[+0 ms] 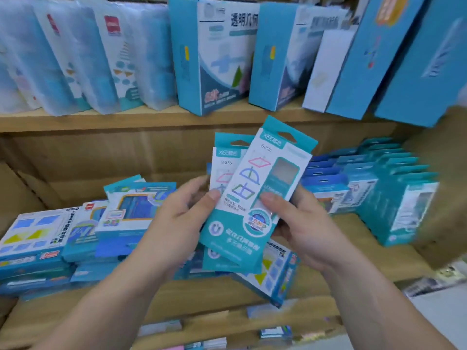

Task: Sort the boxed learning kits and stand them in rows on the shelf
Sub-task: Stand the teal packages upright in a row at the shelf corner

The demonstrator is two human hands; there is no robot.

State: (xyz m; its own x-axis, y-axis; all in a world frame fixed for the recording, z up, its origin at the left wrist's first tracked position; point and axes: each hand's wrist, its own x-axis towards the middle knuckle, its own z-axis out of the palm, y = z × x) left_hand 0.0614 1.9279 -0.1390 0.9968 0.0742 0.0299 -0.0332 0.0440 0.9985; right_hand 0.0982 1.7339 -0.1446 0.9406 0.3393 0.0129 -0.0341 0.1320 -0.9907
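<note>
Teal kits, lbl S-335.

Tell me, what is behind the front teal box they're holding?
A second teal box, also marked S-335, shows its top and left edge; the front box covers most of the rest.

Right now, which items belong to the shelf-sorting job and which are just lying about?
In the job: two S-335 kits, held by the left hand and right hand; standing row; flat piles.
Not in it: upper-shelf boxes; bottom-shelf packets.
</note>
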